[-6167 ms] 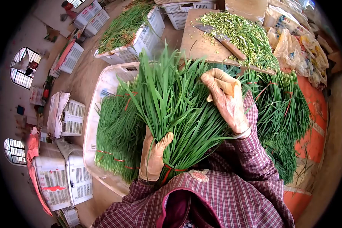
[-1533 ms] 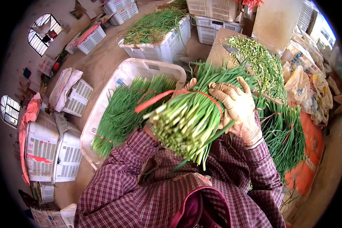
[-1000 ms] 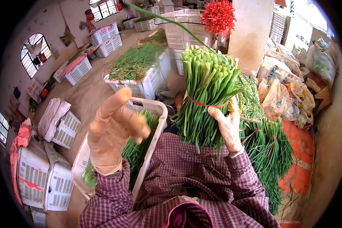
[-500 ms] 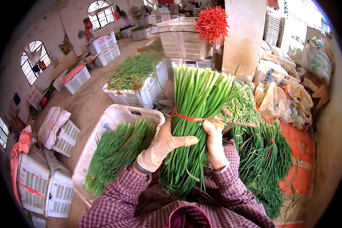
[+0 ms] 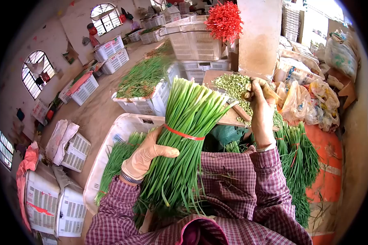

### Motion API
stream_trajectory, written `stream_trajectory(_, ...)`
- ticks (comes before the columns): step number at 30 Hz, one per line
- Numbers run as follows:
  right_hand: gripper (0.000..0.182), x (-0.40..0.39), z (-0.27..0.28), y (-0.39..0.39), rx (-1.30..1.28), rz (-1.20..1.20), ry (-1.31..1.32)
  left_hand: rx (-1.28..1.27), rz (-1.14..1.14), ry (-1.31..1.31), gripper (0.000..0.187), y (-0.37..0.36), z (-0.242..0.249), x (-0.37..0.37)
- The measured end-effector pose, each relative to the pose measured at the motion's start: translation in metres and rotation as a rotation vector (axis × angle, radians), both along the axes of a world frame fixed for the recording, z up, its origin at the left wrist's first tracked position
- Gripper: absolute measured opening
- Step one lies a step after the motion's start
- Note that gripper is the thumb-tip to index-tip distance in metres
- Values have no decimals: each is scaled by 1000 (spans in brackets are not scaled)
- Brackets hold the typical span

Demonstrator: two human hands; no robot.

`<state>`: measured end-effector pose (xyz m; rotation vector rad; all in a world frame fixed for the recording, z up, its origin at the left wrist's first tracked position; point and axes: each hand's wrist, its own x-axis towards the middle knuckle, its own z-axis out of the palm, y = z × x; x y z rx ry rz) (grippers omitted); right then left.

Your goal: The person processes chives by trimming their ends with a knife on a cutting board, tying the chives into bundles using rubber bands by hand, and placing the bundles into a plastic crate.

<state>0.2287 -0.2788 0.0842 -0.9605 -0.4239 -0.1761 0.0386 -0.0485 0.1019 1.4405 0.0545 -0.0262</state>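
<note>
My left hand (image 5: 145, 157), in a pale glove, is wrapped round a thick bunch of green stalks (image 5: 184, 134) with a red band (image 5: 183, 134) about it. The bunch leans, pale cut ends up and leaves hanging toward my lap. My right hand (image 5: 262, 100) is raised at the right, fingers curled, above a wooden board (image 5: 229, 117) strewn with chopped stalk ends (image 5: 232, 85). What its fingers hold, if anything, I cannot make out. Beside my left arm, a white crate (image 5: 95, 179) holds more green bunches (image 5: 114, 167).
More banded bunches (image 5: 300, 155) lie at the right on an orange surface (image 5: 325, 143). Plastic bags (image 5: 294, 100) and sacks lie behind them. A crate of loose greens (image 5: 145, 105) stands ahead; a red tassel (image 5: 225, 22) hangs by the pillar (image 5: 258, 45). A person (image 5: 135, 24) is far back.
My right hand has left the bunch and moved up and right, over the board. My left hand has carried the bunch left and tilted it, uncovering the board and chopped ends.
</note>
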Motion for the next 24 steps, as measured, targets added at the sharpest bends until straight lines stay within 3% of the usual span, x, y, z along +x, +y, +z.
stream_trajectory(1,12,-17,10,-3,-27,-29,93,1,9,7,81,0,-2,-2)
stream_trajectory(4,28,-34,10,15,-177,-36,-265,175,51,-5,84,-1,-10,-3)
stream_trajectory(5,35,-44,14,13,-329,-29,-279,174,49,-3,84,-4,-11,-2)
stream_trajectory(7,48,-52,21,12,-630,-208,-547,146,58,2,87,-11,-15,-2)
stream_trajectory(9,39,-56,27,9,-836,-411,-823,105,38,-1,88,-13,-18,-1)
stream_trajectory(11,26,-62,27,8,-870,-457,-774,162,50,-11,88,-15,-21,-1)
stream_trajectory(14,20,-55,20,8,-781,-344,-606,160,33,-5,88,-16,-24,-4)
stream_trajectory(19,15,-37,13,7,-743,-324,-595,264,51,20,87,-20,-27,-6)
stream_trajectory(21,15,-17,10,-1,-644,-309,-360,244,48,5,88,-23,-28,-7)
stream_trajectory(24,17,12,-15,-18,-652,-493,-330,263,61,-24,89,-23,-28,-6)
